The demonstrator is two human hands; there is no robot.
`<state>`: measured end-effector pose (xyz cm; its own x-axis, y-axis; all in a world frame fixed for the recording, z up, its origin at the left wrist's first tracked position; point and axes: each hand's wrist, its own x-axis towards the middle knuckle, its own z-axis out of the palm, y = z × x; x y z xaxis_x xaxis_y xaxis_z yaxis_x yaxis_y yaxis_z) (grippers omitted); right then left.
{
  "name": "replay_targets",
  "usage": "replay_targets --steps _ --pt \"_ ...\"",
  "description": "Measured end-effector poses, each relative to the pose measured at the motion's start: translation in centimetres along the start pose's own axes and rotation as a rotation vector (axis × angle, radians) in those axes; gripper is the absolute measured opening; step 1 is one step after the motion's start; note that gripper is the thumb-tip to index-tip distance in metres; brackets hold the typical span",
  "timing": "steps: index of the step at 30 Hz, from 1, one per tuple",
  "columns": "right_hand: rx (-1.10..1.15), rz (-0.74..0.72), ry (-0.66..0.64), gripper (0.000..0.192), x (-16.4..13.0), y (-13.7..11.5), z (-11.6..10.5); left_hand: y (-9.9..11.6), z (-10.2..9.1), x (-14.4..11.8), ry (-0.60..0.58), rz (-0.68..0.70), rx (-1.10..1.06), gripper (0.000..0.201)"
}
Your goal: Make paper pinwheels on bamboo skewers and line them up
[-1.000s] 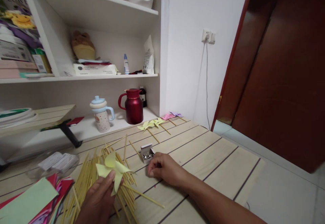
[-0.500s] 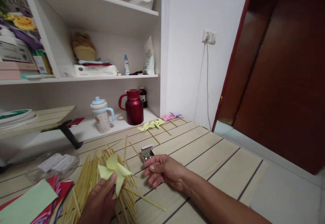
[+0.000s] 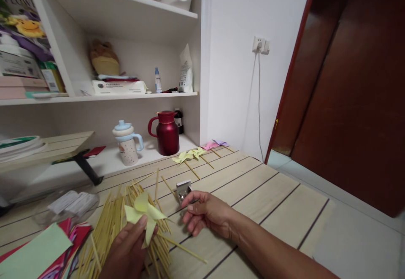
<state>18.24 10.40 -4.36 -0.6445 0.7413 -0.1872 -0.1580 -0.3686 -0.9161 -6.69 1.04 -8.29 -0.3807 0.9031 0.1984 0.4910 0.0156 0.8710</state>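
Note:
My left hand [image 3: 128,241] pinches a pale yellow paper pinwheel [image 3: 148,213] at its middle, thumb on the front. Behind and below it lies a loose heap of thin wooden sticks [image 3: 109,222]. To the right, my right hand [image 3: 202,215] hangs over the table with fingers curled and thumb close to the index finger. Anything between those fingertips is too small to make out. Just beyond them stands a small open box [image 3: 183,189] of shiny metal pieces, partly hidden by the fingers.
Finished-looking yellow pinwheels [image 3: 190,155] on sticks lie at the table's far edge, beside a pink pinwheel [image 3: 209,145] and a purple one. Coloured paper sheets [image 3: 34,251] and a clear plastic tray [image 3: 68,205] are at left. A red jug [image 3: 167,134] and a cup [image 3: 127,146] stand behind.
My left hand and the pinwheel have shifted slightly to the right. My right hand has moved a little to the right, its curled fingers slightly changed.

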Motion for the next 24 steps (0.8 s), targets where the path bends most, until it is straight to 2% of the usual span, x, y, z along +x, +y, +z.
replay_targets --steps 3,8,11,14,16,19,22,24 --pt "-0.038 -0.001 0.025 0.028 0.0 -0.1 0.1 0.0 0.2 -0.1 0.039 0.006 -0.015 0.042" --pt "-0.179 -0.049 0.127 0.031 -0.3 -0.6 0.3 -1.0 -0.1 -0.1 -0.069 0.123 0.062 0.047" --pt "-0.307 -0.126 0.225 0.031 -0.5 -0.9 0.3 -0.8 -0.4 -0.1 -0.053 0.122 0.087 0.047" --pt "-0.470 -0.193 0.307 0.030 -0.5 -1.0 0.2 0.1 -0.6 -0.1 0.002 0.107 0.018 0.041" --pt "-0.611 -0.230 0.337 0.026 -0.5 -1.0 0.0 0.6 -0.7 -0.1 -0.031 0.099 0.013 0.036" --pt "-0.851 -0.260 0.339 0.019 -0.6 -0.7 -0.1 0.7 -1.0 0.0 -0.092 0.113 0.041 0.035" --pt "-1.060 -0.252 0.330 0.019 -0.7 -0.4 0.2 0.8 -1.1 -0.1 -0.088 0.136 0.030 0.036" --pt "-1.169 -0.244 0.333 0.024 -0.6 -0.3 0.6 1.0 -1.1 -0.3 -0.043 0.121 -0.045 0.039"
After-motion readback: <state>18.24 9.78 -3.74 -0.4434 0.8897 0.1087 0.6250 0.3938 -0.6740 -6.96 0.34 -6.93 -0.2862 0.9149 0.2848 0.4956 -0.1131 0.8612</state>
